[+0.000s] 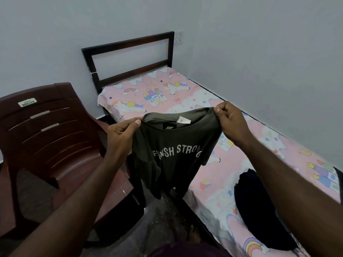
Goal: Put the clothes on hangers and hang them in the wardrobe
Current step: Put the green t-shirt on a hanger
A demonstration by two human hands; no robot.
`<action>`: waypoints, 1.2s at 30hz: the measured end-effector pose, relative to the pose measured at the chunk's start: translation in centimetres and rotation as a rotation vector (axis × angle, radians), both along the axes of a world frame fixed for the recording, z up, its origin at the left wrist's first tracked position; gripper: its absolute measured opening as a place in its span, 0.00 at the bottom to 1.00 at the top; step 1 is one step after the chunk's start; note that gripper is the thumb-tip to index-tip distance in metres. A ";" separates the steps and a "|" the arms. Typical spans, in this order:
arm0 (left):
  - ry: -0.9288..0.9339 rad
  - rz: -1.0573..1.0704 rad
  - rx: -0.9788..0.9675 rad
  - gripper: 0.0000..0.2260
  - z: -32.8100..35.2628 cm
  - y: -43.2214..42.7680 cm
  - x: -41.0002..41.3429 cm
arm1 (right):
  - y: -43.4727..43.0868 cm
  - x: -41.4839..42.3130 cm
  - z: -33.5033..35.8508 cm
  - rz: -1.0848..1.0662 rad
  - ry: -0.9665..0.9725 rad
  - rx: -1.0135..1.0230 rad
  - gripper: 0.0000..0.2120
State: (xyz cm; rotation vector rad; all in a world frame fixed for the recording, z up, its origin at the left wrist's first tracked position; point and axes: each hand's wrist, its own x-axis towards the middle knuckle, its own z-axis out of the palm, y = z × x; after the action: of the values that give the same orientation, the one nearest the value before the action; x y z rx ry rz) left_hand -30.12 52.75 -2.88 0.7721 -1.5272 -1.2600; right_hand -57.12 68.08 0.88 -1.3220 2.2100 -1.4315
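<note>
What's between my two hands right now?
In the head view, the neckline of the olive-green printed T-shirt stretches between the left hand and right hand, each pinching a shoulder; its white size tag shows there.

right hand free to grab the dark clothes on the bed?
Probably not yet. The right hand and left hand both pinch the olive T-shirt by its shoulders. The dark clothes lie uncovered on the bed below the right forearm.

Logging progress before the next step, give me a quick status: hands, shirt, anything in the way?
Left hand and right hand each pinch a shoulder of the olive T-shirt, held up by the bed. No hanger or wardrobe in view. Dark clothes on bed; chair alongside.
</note>
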 end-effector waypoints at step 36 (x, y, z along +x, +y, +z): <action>-0.784 0.134 -0.390 0.08 1.3 -9.7 -7.9 | -0.4 -15.4 1.2 -0.367 0.452 0.390 0.15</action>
State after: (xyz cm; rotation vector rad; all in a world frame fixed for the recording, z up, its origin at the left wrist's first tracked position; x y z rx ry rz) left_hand -38.07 43.06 -1.62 1.1500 -2.2065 -0.5252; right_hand -72.50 67.71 2.03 -1.2339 2.9567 -0.7602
